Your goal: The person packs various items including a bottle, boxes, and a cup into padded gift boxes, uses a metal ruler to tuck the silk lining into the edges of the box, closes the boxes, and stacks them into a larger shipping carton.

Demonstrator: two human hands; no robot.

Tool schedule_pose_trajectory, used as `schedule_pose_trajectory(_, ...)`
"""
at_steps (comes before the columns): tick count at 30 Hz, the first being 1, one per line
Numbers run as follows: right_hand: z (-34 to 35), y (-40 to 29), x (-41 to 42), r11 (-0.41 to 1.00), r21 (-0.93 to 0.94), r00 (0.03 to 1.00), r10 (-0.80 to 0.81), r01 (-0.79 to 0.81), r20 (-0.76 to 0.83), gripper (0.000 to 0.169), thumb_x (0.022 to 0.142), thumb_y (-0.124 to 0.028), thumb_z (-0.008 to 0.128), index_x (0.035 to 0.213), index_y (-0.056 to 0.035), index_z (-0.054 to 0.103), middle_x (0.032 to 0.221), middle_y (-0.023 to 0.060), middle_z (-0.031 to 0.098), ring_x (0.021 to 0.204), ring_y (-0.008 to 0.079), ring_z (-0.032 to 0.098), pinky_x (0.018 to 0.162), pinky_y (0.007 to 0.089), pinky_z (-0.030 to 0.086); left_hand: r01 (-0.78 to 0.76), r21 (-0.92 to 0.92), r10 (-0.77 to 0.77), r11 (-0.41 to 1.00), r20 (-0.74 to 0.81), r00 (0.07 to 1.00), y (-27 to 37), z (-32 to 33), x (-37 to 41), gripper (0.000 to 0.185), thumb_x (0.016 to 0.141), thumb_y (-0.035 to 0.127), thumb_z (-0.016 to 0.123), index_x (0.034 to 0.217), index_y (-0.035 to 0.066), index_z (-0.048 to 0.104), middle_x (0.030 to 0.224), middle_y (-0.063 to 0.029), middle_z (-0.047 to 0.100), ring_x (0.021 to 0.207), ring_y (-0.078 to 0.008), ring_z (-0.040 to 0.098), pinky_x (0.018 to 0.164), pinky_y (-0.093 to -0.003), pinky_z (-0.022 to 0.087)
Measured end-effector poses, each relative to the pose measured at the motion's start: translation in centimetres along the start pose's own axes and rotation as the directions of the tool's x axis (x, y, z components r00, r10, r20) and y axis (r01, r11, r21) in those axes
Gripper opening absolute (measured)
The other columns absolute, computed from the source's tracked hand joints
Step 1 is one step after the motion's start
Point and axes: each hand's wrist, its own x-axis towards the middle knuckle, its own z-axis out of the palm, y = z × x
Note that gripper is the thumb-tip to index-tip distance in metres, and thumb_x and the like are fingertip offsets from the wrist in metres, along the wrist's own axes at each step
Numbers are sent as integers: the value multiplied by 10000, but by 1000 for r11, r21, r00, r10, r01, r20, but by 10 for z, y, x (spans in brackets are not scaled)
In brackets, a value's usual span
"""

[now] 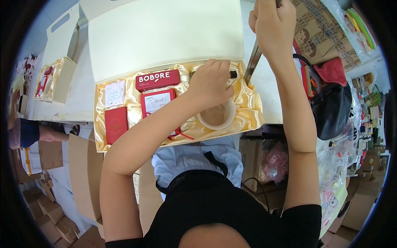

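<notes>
Before me an open cream gift box (98,141) is lined with shiny yellow satin (248,114). My left hand (212,80) is over its right half, fingers curled down, beside a small black-capped bottle (233,74). Most of the bottle is hidden by the hand, and its grip cannot be made out. Just below sits a white cup (217,116). My right hand (274,28), raised at the right, is closed around a flat metal strip (253,60). The strip slants down, its lower end at the satin by the box's right edge.
In the box lie a red BOBORE carton (157,80), a red-framed card (157,100), a white packet (114,93) and a red booklet (116,124). Another gift box (59,83) stands left on the white table (82,108). A black bag (333,111) is at right; a person's leg (51,133) shows left.
</notes>
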Motion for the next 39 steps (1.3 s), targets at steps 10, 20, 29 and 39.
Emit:
schedule_pose_trajectory(10, -45, 25, -4, 921, 358, 973, 203, -153, -106, 413, 966, -313, 418, 618, -109, 328, 505, -40, 260, 382, 74, 247, 365, 251, 193, -10, 0, 10, 1000, -47, 999, -2, 4, 0, 488, 691, 178, 642, 1106, -31, 494, 1007, -191, 578, 1019, -319, 527, 860, -386, 443)
schedule_pose_trajectory(20, -97, -53, -14, 949, 314, 999, -8, 23, -49, 340, 960, -265, 390, 665, -101, 347, 532, -17, 235, 422, 75, 209, 433, 255, 169, -45, 1, 45, 999, -70, 997, -1, 7, 1, 472, 698, 180, 637, 1102, -24, 502, 984, -193, 580, 999, -330, 531, 846, -391, 446)
schedule_pose_trajectory(29, -67, -48, -24, 960, 280, 990, 67, -30, -122, 355, 963, -265, 396, 649, -108, 346, 522, -21, 250, 411, 76, 209, 418, 257, 163, -37, 0, 37, 999, -68, 997, -2, 5, 0, 477, 705, 186, 628, 1113, -24, 498, 982, -195, 582, 1014, -325, 528, 851, -385, 446)
schedule_pose_trajectory(39, -30, -26, -26, 964, 236, 990, 136, -123, -38, 358, 973, -302, 409, 664, -128, 353, 494, -61, 268, 345, 41, 233, 307, 211, 223, -48, 7, 48, 999, -64, 997, -6, 7, 0, 449, 724, 166, 598, 1118, -18, 487, 985, -194, 582, 1000, -327, 528, 854, -390, 438)
